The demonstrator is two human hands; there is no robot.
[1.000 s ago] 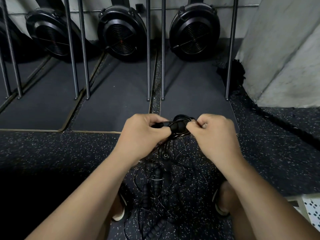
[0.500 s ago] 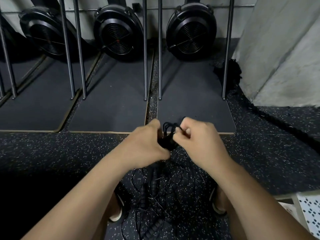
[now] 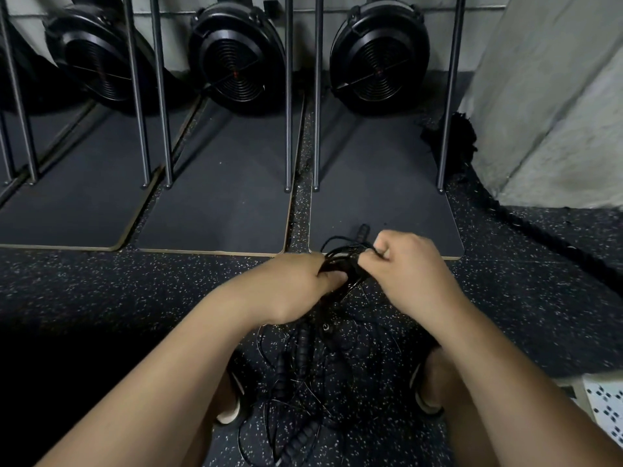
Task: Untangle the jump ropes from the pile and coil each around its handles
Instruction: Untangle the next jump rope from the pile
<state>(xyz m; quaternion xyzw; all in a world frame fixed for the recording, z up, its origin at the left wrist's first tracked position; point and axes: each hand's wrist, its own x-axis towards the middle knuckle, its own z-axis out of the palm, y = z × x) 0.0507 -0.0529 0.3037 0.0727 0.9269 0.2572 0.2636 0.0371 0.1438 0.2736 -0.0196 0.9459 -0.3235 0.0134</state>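
Observation:
My left hand (image 3: 290, 284) grips a bundle of black jump-rope handles and looped cord (image 3: 347, 264) held above the floor. My right hand (image 3: 401, 267) pinches thin black cord at the bundle's right side, fingers curled. One ribbed handle end (image 3: 362, 230) sticks up behind the hands. Below, between my feet, lies a tangled pile of black ropes (image 3: 303, 375) with several ribbed handles and thin wire loops on the speckled floor; strands run from it up to the bundle.
Three black fan-wheel machines (image 3: 236, 59) stand at the back behind upright metal poles (image 3: 288, 96) on dark mats (image 3: 215, 203). A concrete wall (image 3: 546, 112) rises at right. A thick black rope (image 3: 539, 230) lies along it. My shoes (image 3: 232, 399) flank the pile.
The handles were held level between both hands a second ago. Now both hands sit closer together, the bundle is turned more upright, and loops of cord stand above it.

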